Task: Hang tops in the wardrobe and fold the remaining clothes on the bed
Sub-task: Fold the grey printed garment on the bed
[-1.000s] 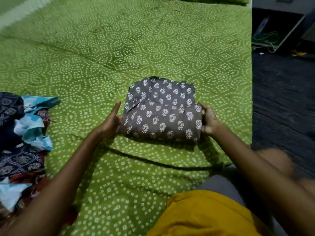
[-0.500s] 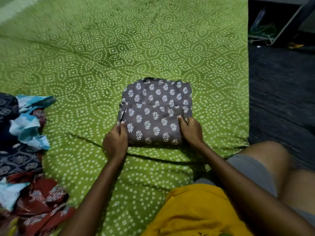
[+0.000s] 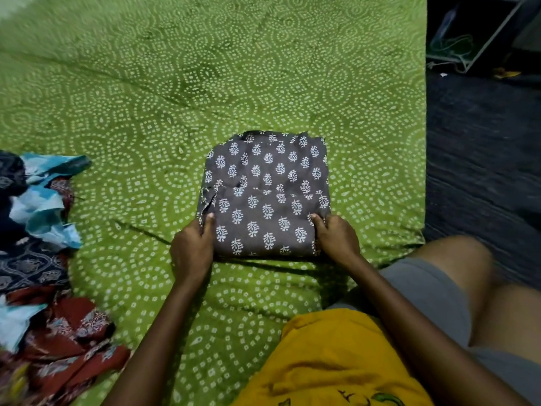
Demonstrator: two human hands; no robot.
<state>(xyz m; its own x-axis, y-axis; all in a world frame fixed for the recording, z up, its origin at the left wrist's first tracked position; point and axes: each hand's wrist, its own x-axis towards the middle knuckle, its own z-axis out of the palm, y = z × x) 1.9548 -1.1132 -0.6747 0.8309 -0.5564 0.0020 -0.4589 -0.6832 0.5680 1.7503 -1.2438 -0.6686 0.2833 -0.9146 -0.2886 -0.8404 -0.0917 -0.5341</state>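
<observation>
A grey garment [image 3: 265, 189] with a white leaf print lies folded into a square on the green dotted bedsheet [image 3: 175, 83]. My left hand [image 3: 191, 249] grips its near left corner, thumb on top. Its near right corner is held by my right hand [image 3: 336, 238] in the same way. A heap of unfolded clothes [image 3: 38, 259] in navy, light blue and dark red lies at the left edge of the bed.
The bed's right edge [image 3: 424, 142] drops to a dark floor [image 3: 483, 156]. A dark shelf with green cable [image 3: 456, 45] stands at the far right. My knee in grey shorts [image 3: 439, 288] rests at the near right.
Both hands moved from the garment's sides to its near edge, then apart to the two near corners. The garment now lies flatter.
</observation>
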